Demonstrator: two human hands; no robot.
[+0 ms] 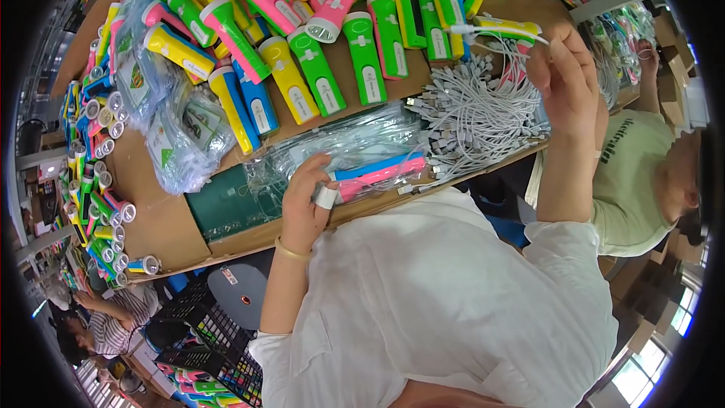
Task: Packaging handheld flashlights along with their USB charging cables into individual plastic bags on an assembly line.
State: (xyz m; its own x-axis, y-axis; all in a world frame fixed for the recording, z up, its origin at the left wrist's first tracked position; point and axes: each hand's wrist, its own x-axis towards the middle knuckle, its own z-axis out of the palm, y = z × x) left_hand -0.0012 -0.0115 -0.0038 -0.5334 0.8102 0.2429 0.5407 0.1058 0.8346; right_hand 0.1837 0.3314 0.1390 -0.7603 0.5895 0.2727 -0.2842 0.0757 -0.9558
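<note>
My right hand [568,83] is raised over the right part of the table, thumb and fingers pinching a white charging cable [498,31]. The cable's plug end sticks out to the left, above the flashlights. Below it lies a big tangled heap of white cables [483,106]. Close to the table's near edge, my left hand [303,200] is closed round the left end of a pink and blue flashlight [384,174], which appears to lie inside a clear plastic bag. White tape wraps one of its fingers. More clear bags [332,140] lie flat just beyond that flashlight.
Many green, yellow, pink and blue flashlights [368,68] cover the far side. Bagged leaflets [185,136] lie at the left, near a green mat [230,204]. Another person [634,174] sits close on my right. A black crate [219,332] stands below the table at left.
</note>
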